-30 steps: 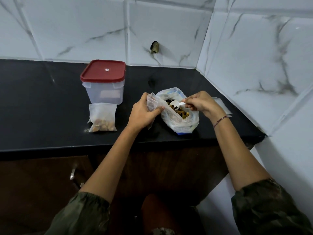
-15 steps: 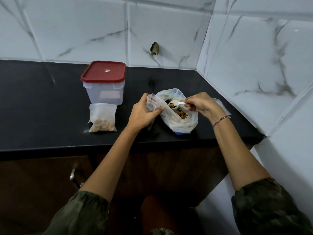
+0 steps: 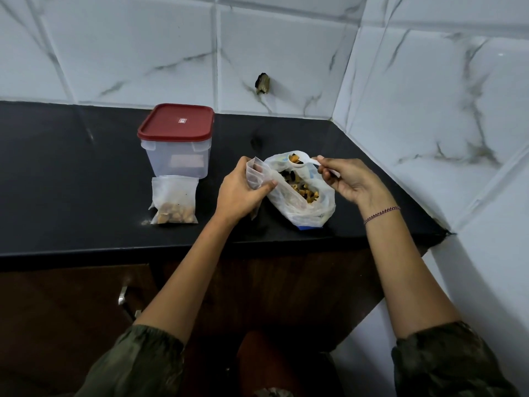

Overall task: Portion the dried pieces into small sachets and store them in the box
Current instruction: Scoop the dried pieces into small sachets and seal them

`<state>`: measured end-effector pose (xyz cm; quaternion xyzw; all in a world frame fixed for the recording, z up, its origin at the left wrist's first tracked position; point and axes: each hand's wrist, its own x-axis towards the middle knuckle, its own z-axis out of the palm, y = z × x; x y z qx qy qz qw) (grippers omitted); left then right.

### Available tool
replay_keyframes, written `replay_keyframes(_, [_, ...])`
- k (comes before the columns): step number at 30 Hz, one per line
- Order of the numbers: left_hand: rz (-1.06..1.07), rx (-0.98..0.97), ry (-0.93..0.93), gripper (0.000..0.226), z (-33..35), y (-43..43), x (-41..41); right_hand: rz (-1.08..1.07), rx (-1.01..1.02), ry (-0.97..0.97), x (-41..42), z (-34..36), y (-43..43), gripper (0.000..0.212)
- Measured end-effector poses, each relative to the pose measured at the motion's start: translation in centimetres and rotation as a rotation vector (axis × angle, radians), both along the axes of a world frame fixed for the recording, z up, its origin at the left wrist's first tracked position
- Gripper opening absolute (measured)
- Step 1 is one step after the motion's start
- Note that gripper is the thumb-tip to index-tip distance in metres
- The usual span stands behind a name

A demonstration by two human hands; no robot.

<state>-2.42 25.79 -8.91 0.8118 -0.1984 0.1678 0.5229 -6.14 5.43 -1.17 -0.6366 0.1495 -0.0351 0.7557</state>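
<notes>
A white plastic bag (image 3: 312, 209) of dried orange and dark pieces lies open on the black counter (image 3: 71, 181). My left hand (image 3: 239, 193) grips a small clear sachet (image 3: 256, 174) at the bag's left edge, mouth upward. My right hand (image 3: 352, 181) pinches the handle of a white plastic spoon (image 3: 300, 161), whose bowl holds a few pieces above the bag's far rim. A filled sachet (image 3: 174, 200) lies to the left, in front of a clear box with a red lid (image 3: 177, 140), which is closed.
White marble-pattern tiled walls close off the back and right side of the counter. A small dark fitting (image 3: 263, 83) sticks out of the back wall. Brown cabinet fronts with a metal handle (image 3: 123, 296) are below the counter edge.
My right hand has lifted the spoon out of the bag with pieces in it and drawn back to the right. My left hand keeps its grip on the sachet.
</notes>
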Motion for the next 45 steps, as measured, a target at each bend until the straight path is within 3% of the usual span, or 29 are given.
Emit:
replay_keyframes(5, [-0.010,-0.012,-0.001,0.048,0.1,0.0,-0.1,0.084,-0.063,-0.120,-0.6,1.0,3.1,0.012])
replay_keyframes(19, [0.070,-0.027,0.056,0.036,0.1,-0.2,-0.1,-0.044,-0.881,-0.421,-2.0,-1.3,7.8,0.009])
replay_keyframes(28, [0.066,-0.023,0.050,0.039,0.0,0.0,0.0,-0.086,-1.051,-0.401,-2.2,-1.5,7.5,0.014])
replay_keyframes(33, [0.064,-0.020,0.042,0.041,0.0,0.0,0.0,0.015,-0.835,-0.299,-1.8,-1.0,7.1,0.013])
replay_keyframes(37, [0.049,-0.031,0.058,0.048,0.0,0.1,0.0,-0.015,-1.034,-0.303,-2.0,-0.8,7.1,0.013])
replay_keyframes(39, [0.051,-0.042,0.064,0.047,0.0,0.1,0.0,-0.060,-1.178,-0.384,-2.2,-0.9,7.3,0.014])
replay_keyframes(45, [0.041,-0.094,0.092,0.048,0.1,0.0,-0.1,-0.282,-1.731,-0.943,-2.0,-3.1,7.4,0.017])
